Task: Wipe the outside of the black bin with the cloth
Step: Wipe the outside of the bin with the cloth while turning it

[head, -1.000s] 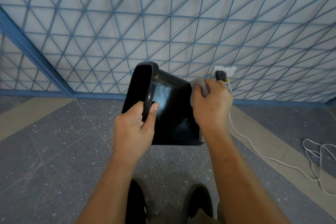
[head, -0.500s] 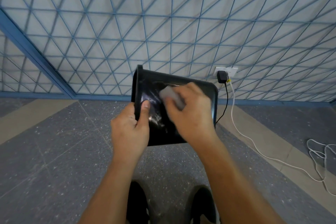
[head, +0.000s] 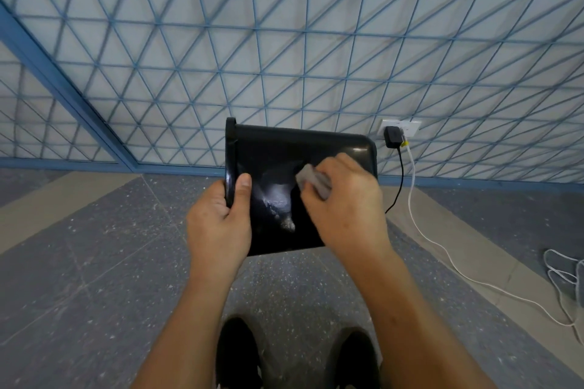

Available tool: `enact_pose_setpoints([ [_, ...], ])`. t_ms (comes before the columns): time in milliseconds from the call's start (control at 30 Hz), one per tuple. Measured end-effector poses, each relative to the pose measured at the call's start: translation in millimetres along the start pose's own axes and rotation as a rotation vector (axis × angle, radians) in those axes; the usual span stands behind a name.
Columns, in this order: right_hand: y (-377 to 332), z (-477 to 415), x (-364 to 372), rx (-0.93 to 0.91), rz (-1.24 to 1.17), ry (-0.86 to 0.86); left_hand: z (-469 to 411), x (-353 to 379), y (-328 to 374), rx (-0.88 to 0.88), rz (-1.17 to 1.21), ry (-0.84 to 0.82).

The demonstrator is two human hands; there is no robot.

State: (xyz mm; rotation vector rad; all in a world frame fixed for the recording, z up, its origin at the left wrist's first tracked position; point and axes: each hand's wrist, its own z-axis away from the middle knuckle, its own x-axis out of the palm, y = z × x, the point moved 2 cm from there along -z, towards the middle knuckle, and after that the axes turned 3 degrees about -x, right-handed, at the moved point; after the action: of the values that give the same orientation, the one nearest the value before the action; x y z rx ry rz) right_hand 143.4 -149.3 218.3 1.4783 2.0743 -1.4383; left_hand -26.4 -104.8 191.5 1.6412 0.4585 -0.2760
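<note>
A wall of blue lattice [head: 284,41] fills the far side of the room, and the speckled grey floor [head: 79,262] runs up to it. The person holds the black bin [head: 284,148] in the air before the wall, tipped on its side and clear of the floor. A second ago its open mouth showed at the left. Now it is turned so the rim is edge-on and one broad outer side faces the person. The left grip [head: 218,224] is clenched on that rim, thumb lying on the outside. The right grip [head: 347,208] has come in from the bin's far right edge to the middle of the side, its fingers curled round the grey cloth [head: 311,178] and pressing it to the plastic. A pale streaky patch [head: 278,199] shines between the two; smear or glare, I cannot tell. To my eye a fresh face is being wiped, so the job is partway through, with other sides perhaps left. Behind, a black charger [head: 392,136] sits in a wall socket [head: 407,128], and a white cable [head: 442,256] trails over the floor.
</note>
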Motion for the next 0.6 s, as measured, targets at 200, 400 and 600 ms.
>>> enact_pose_setpoints([
  [200,-26,10,15,-0.173,-0.099,-0.273,5,6,2,-0.012,0.011,-0.036],
  [400,-5,-6,2,0.006,-0.02,-0.029,7,5,3,0.024,-0.057,-0.044],
  [600,-23,6,4,-0.163,-0.111,-0.312,11,-1,3,-0.028,0.034,-0.016],
])
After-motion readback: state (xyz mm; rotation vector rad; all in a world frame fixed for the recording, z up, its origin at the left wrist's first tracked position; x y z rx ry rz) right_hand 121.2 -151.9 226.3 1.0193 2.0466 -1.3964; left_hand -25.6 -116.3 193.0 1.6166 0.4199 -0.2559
